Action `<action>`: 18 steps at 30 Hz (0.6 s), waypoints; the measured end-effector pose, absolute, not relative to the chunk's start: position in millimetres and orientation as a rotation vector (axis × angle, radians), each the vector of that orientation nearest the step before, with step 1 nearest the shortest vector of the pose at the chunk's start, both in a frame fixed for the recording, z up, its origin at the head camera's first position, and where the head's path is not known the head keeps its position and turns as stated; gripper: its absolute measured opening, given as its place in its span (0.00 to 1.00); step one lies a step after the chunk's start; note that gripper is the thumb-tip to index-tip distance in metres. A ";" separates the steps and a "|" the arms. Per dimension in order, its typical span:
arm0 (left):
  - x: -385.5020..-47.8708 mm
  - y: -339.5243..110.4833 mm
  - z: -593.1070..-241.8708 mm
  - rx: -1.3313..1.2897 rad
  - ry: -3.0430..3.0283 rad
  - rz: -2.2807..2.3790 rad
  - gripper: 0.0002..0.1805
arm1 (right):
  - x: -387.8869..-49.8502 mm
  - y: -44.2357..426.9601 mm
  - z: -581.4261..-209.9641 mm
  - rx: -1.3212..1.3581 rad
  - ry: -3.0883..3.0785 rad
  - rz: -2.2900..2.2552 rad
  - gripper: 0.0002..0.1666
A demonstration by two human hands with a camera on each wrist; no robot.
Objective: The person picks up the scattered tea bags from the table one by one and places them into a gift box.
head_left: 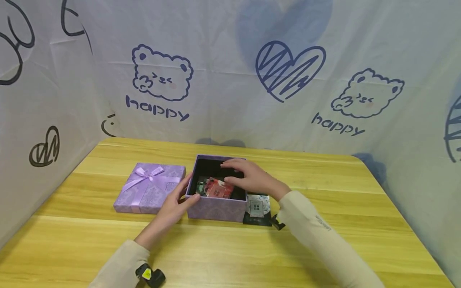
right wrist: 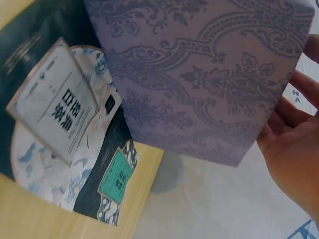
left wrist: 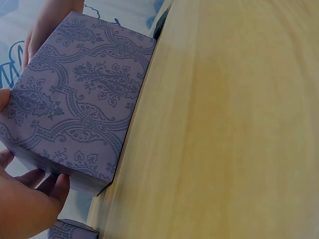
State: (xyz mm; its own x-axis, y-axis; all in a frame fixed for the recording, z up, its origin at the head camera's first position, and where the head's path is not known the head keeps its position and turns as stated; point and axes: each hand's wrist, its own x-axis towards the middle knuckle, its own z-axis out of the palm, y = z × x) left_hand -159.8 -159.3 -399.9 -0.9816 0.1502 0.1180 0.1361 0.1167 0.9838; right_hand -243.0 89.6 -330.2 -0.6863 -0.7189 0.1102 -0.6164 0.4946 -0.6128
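A purple patterned gift box (head_left: 217,210) stands without its lid, dark inside. My left hand (head_left: 176,204) holds its left front corner, thumb on the front rim and fingers along the side. Inside lie a red sachet (head_left: 219,189) and a greenish sachet (head_left: 201,187). Above the opening my right hand (head_left: 253,178) reaches over the right rim, its thumb and fingers apart with nothing seen between them. Part of that hand (right wrist: 294,134) shows past the box's edge in the right wrist view. Beside the box lies a dark sachet with blue and white flowers (head_left: 257,210).
The purple lid with a ribbon bow (head_left: 151,188) lies left of the box on the wooden table (head_left: 216,252). A smaller sachet with a green label (right wrist: 115,177) shows in the right wrist view. A white cloth with drawings (head_left: 223,80) hangs behind the table.
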 end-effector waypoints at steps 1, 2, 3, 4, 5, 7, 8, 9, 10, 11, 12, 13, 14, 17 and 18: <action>-159.8 -159.3 -399.8 0.301 2.340 2.058 0.38 | -242.5 91.7 -329.5 -1.164 2.584 -0.973 0.28; -159.9 -159.3 -399.8 0.302 2.340 2.060 0.38 | -242.1 93.9 -328.8 -1.164 2.595 -0.991 0.28; -159.9 -159.4 -399.8 0.303 2.338 2.059 0.38 | -241.9 96.5 -328.2 -1.157 2.605 -1.009 0.28; -159.9 -159.3 -399.9 0.304 2.337 2.059 0.38 | -241.5 99.3 -327.5 -1.147 2.612 -1.027 0.28; -159.8 -159.4 -399.9 0.306 2.338 2.059 0.38 | -241.3 102.4 -327.1 -1.137 2.621 -1.039 0.28; -159.6 -159.3 -400.0 0.305 2.340 2.057 0.38 | -241.2 109.1 -327.0 -1.115 2.630 -1.051 0.28; -159.6 -159.2 -400.1 0.307 2.344 2.058 0.38 | -241.1 112.8 -327.2 -1.101 2.631 -1.060 0.28; -159.6 -159.0 -400.2 0.308 2.346 2.056 0.38 | -240.5 116.9 -327.5 -1.089 2.636 -1.059 0.28; -159.6 -158.8 -400.3 0.309 2.351 2.056 0.38 | -240.1 121.1 -327.9 -1.076 2.640 -1.060 0.29; -159.5 -158.6 -400.4 0.311 2.355 2.054 0.38 | -239.7 125.2 -328.5 -1.063 2.646 -1.058 0.29; -159.5 -158.4 -400.6 0.310 2.357 2.055 0.38 | -239.4 129.4 -329.2 -1.054 2.652 -1.055 0.29; -159.3 -158.5 -400.6 0.308 2.358 2.056 0.38 | -238.6 133.6 -329.6 -1.046 2.660 -1.049 0.29; -159.2 -158.4 -400.7 0.305 2.359 2.058 0.38 | -238.2 138.0 -330.5 -1.043 2.674 -1.037 0.29; -158.3 -158.8 -400.3 0.300 2.360 2.059 0.38 | -236.6 149.7 -331.9 -1.021 2.715 -0.994 0.29; -158.3 -158.9 -400.3 0.297 2.357 2.061 0.38 | -235.9 153.4 -332.6 -1.017 2.725 -0.978 0.30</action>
